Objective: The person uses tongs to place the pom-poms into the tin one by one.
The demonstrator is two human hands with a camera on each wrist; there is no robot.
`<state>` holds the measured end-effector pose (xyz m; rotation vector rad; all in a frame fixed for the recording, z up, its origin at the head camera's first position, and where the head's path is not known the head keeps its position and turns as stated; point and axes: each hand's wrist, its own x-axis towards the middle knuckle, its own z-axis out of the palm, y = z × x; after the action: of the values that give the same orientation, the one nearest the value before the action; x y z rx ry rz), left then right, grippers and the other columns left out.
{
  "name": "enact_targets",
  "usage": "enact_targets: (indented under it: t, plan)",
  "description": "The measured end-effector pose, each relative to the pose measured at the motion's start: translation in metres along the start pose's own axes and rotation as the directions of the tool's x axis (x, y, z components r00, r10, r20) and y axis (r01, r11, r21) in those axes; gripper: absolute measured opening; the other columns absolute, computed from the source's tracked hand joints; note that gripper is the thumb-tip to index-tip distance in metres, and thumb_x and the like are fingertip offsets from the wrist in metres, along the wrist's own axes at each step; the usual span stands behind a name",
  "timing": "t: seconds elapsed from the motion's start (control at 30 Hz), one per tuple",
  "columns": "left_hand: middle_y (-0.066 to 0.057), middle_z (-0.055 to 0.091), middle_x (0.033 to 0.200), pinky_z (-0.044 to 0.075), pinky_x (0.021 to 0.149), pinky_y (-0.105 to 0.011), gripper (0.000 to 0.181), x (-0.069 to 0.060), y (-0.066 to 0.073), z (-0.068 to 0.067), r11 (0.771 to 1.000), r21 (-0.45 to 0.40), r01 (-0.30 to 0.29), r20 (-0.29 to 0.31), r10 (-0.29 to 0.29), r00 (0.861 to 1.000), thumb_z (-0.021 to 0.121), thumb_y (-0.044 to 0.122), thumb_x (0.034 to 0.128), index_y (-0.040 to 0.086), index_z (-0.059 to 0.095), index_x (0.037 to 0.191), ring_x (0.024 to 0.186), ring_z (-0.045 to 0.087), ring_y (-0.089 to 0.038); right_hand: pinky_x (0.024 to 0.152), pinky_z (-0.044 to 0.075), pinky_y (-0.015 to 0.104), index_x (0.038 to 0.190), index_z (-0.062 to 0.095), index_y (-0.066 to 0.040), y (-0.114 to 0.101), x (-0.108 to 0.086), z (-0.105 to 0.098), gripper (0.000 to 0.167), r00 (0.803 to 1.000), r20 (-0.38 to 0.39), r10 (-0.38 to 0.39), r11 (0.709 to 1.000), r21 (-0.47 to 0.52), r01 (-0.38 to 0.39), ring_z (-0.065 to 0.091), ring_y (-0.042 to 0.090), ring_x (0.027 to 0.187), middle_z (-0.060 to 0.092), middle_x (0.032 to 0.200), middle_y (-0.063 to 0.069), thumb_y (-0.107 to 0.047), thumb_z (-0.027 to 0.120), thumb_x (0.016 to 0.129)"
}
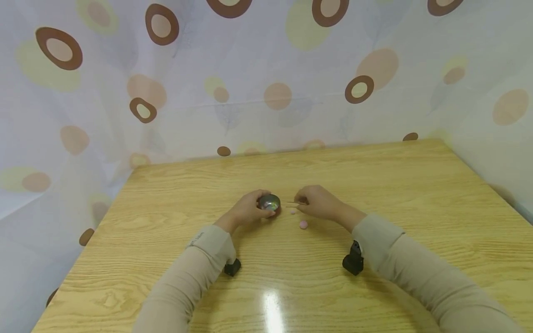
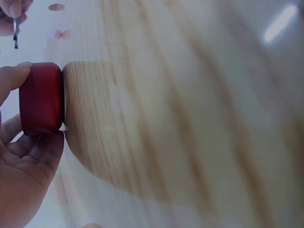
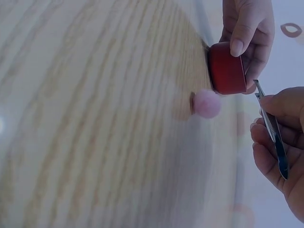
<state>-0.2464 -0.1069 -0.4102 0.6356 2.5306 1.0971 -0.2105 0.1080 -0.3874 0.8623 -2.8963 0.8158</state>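
Observation:
A small round red metal cup stands on the wooden table, its inside shiny grey with coloured glints in the head view. My left hand grips it by the sides, thumb on the near side and fingers around the far side. To the cup's right, my right hand pinches a pair of metal tweezers, whose tips point left toward the cup. No object shows in the tips. Below them lies a small pink ball, and nearer to me sits a larger pink fuzzy pom-pom.
The wood-grain table runs back to a white patterned cloth that hangs behind it and along both sides. Black wrist cameras sit below both sleeves, close above the tabletop. A bright light reflection marks the near part of the table.

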Motion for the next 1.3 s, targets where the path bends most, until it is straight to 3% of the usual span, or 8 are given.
enact_targets:
  t: [0.6, 0.9, 1.3]
  plan:
    - [-0.011, 0.044, 0.121, 0.039, 0.085, -0.033, 0.058, 0.0, -0.001, 0.0, 1.0, 0.006, -0.019, 0.01, 0.019, 1.0, 0.065, 0.019, 0.0783, 0.004, 0.037, 0.127, 0.105, 0.047, -0.023, 0.061, 0.043, 0.028, 0.09, 0.062, 0.002, 0.01, -0.027, -0.001, 0.014, 0.999, 0.03, 0.019, 1.0, -0.008, -0.019, 0.05, 0.012, 0.067, 0.058, 0.077, 0.002, -0.005, 0.059, 0.079]
    - [-0.011, 0.043, 0.121, 0.039, 0.086, -0.033, 0.058, -0.001, 0.0, 0.0, 1.0, -0.005, -0.019, 0.008, 0.019, 1.0, 0.065, 0.017, 0.0782, 0.002, 0.037, 0.127, 0.105, 0.046, -0.023, 0.061, 0.044, 0.027, 0.091, 0.062, 0.002, 0.012, -0.037, 0.002, 0.014, 0.995, 0.064, 0.075, 0.995, 0.068, -0.079, 0.05, 0.011, 0.068, 0.059, 0.08, 0.003, -0.003, 0.058, 0.079]
    - [-0.011, 0.044, 0.121, 0.039, 0.086, -0.033, 0.059, 0.0, -0.001, 0.0, 0.999, -0.024, -0.025, 0.01, 0.025, 1.0, 0.066, 0.017, 0.0774, 0.002, 0.037, 0.126, 0.105, 0.046, -0.023, 0.054, 0.043, 0.024, 0.086, 0.064, 0.0, 0.012, -0.046, 0.005, 0.009, 0.994, 0.078, 0.078, 0.989, 0.12, -0.087, 0.048, 0.01, 0.062, 0.059, 0.076, 0.002, -0.002, 0.059, 0.078]
